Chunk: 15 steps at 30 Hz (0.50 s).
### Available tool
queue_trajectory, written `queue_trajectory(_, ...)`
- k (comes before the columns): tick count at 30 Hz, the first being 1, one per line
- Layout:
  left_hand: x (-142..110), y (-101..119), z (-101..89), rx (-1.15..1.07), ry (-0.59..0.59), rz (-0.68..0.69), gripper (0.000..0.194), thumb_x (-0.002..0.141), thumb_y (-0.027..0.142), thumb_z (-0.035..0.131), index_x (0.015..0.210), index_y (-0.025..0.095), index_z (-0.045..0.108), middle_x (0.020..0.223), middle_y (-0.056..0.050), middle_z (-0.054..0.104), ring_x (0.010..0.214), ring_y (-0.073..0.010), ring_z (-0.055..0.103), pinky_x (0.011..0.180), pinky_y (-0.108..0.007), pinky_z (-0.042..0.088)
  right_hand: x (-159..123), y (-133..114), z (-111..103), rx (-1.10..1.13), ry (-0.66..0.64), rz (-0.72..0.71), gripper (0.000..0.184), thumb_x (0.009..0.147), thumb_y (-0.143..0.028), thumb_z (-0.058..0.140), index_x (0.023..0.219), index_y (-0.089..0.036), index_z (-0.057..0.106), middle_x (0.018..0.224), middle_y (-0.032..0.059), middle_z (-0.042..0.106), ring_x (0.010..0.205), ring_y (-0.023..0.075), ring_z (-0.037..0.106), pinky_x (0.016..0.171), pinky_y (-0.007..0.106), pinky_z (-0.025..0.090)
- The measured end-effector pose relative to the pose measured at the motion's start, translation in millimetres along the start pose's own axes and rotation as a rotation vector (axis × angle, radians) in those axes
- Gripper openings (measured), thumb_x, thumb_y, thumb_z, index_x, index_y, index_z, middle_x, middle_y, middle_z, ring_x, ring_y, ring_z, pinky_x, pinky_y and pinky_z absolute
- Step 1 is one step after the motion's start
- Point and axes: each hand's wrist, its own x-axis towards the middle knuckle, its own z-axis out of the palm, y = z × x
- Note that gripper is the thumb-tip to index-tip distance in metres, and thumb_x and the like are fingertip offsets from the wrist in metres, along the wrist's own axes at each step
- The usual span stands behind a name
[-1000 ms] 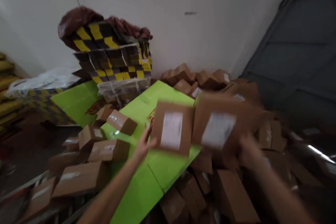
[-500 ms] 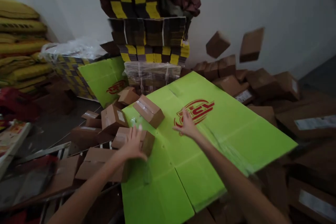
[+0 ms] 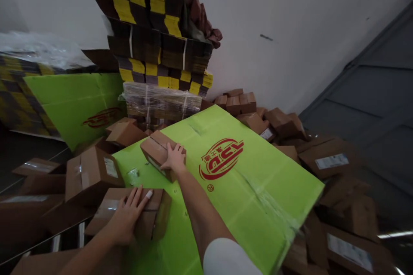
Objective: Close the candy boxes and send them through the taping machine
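My left hand (image 3: 125, 215) lies on top of a cardboard box (image 3: 158, 210), its fingers spread across the lid. This box rests at the left edge of a bright green board with a red logo (image 3: 267, 176). Higher up, my right hand (image 3: 174, 159) touches the right end of another taped cardboard box (image 3: 158, 146), fingers apart and thumb toward the near side. That second box sits tilted on the green board. The undersides of both boxes are hidden, and neither hand visibly wraps around its box.
Several cardboard boxes (image 3: 92, 172) crowd the left, beside metal rollers (image 3: 81, 234). More boxes (image 3: 332, 159) are heaped on the right. Behind stand a strapped stack of yellow-and-black flattened cartons (image 3: 161, 56) and a second green panel (image 3: 74, 94). A grey door (image 3: 371, 90) is at right.
Both hands have come down onto boxes; the right one moved left across the board. Two boxes that were airborne at the back right are no longer in the air. The view has turned right.
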Motion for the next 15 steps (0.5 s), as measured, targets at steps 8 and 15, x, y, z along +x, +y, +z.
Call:
queue_trajectory(8,9.2,-13.5,33.9,-0.118,0.183,0.129,0.110,0.036,0.019,0.061,0.142,0.009,0.035,0.152,-0.023,0.022,0.141,-0.0414,0.014,0.114,-0.049,0.007,-146.5,91.6,-49.8,-0.247,-0.035,-0.288,0.129,0.042,-0.037,0.085,0.148,-0.032,0.012,0.154,0.0189,0.007,0.138,0.0474,0.007,0.105,0.067,0.014)
queue_trajectory(15,47.9,41.0,13.1,-0.214,0.355,-0.076,0.097,0.044,0.032,0.061,0.135,0.008,0.040,0.136,-0.023,0.042,0.129,-0.0411,0.036,0.108,-0.052,0.022,-193.6,199.9,-263.7,-0.412,0.628,0.024,0.096,0.061,-0.033,0.071,0.145,-0.021,0.026,0.137,0.0238,0.034,0.123,0.0492,0.033,0.091,0.069,0.030)
